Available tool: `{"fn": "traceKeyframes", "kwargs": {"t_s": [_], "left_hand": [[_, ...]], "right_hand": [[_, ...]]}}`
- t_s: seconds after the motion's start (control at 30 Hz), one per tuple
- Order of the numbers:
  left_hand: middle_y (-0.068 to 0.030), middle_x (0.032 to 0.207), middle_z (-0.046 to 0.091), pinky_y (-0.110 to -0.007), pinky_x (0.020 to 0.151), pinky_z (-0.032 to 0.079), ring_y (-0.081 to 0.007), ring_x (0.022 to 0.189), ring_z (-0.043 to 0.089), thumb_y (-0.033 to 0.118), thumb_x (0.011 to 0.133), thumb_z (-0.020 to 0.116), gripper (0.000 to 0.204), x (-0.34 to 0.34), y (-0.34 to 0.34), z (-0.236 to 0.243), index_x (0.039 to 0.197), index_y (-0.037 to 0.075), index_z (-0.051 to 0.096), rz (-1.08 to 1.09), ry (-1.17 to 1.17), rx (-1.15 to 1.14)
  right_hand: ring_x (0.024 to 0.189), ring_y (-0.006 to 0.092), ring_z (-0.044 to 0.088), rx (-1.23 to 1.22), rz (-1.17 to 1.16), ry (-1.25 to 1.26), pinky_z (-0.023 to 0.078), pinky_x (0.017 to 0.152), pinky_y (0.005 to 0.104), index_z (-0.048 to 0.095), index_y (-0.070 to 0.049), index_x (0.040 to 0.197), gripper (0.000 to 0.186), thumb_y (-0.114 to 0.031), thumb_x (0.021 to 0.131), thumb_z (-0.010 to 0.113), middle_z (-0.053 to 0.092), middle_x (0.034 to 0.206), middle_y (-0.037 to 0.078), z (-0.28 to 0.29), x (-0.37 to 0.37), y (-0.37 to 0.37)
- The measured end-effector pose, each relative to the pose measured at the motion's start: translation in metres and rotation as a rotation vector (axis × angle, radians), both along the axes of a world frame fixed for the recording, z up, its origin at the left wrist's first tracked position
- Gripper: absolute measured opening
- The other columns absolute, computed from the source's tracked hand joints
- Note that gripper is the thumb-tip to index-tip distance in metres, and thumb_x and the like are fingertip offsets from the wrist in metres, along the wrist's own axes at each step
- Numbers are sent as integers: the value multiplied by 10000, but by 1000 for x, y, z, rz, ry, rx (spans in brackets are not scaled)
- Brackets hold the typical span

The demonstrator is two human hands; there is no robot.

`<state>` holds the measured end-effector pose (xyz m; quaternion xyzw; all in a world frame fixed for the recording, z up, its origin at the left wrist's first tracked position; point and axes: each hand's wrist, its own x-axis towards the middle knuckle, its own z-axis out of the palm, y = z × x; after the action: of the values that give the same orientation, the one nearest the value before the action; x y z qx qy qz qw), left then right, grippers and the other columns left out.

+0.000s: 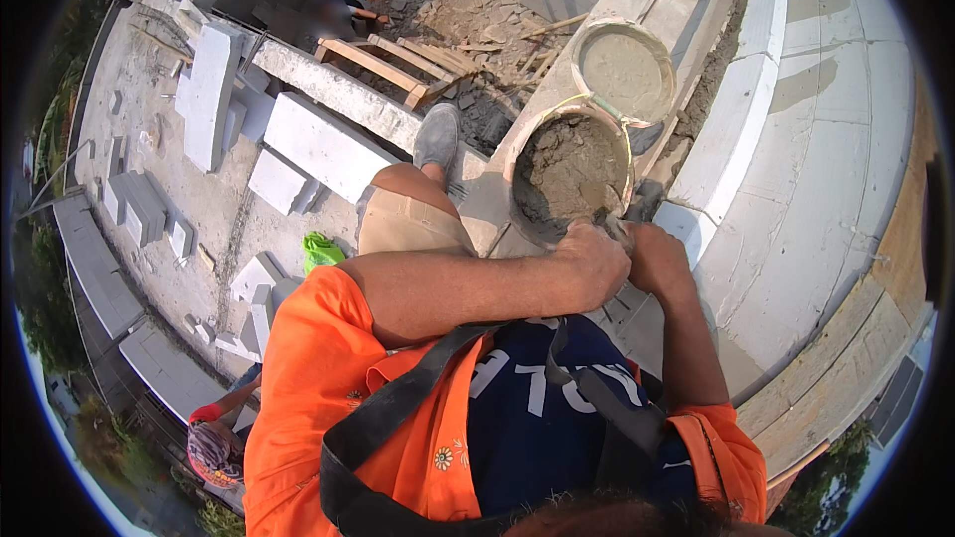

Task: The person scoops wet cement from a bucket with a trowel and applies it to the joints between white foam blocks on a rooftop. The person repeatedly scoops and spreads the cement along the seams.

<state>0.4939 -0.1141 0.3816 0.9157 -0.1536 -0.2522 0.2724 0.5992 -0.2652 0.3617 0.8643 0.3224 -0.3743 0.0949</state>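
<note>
My left hand (593, 257) and my right hand (653, 257) are together at the near rim of a round bucket (517, 154). Thick grey-brown mortar (572, 167) fills much of that bucket, its surface lumpy and uneven. Both hands are closed. Between them shows a small mortar-smeared grey piece (619, 232), too hidden to name; which hand grips it I cannot tell. Touching the far side of this bucket is a second bucket (665, 48), with smoother, wetter grey mix (622, 73) inside. A yellowish handle (604, 107) lies across where the two rims meet.
To my right runs a pale block wall (796, 189) with damp patches. White blocks (328, 144) lie scattered on the concrete floor at left, near a bright green bag (320, 251). A wooden frame (383, 68) stands over rubble ahead. One person (214, 443) is at lower left, another (333, 15) beyond.
</note>
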Motion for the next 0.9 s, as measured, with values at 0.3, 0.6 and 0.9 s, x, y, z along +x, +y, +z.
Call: {"fn": "traceKeyframes", "kwargs": {"t_s": [0.3, 0.6, 0.9], "left_hand": [[-133, 993, 767, -404, 835, 513, -261, 952, 718, 207, 867, 721, 218, -22, 44, 35, 981, 48, 817, 48, -180, -103], [-178, 1091, 738, -541, 974, 495, -338, 1049, 689, 290, 937, 666, 377, -20, 74, 62, 1152, 3, 783, -14, -201, -159], [-172, 995, 714, -478, 867, 524, -323, 991, 684, 238, 901, 659, 323, -30, 79, 52, 1051, -22, 779, 120, -192, -119]], "right_hand": [[1065, 441, 737, -183, 44, 51, 583, 939, 530, 750, -17, 1068, 271, -234, 931, 664, 760, 1093, 259, -67, -4, 84], [1135, 426, 710, -192, 52, 37, 549, 1007, 523, 752, -12, 1154, 359, -320, 1003, 644, 743, 1128, 280, -69, 2, 99], [1238, 397, 651, 335, 237, 157, 508, 1073, 481, 694, -44, 1343, 397, -296, 1062, 571, 695, 1299, 219, -76, 48, 224]]}}
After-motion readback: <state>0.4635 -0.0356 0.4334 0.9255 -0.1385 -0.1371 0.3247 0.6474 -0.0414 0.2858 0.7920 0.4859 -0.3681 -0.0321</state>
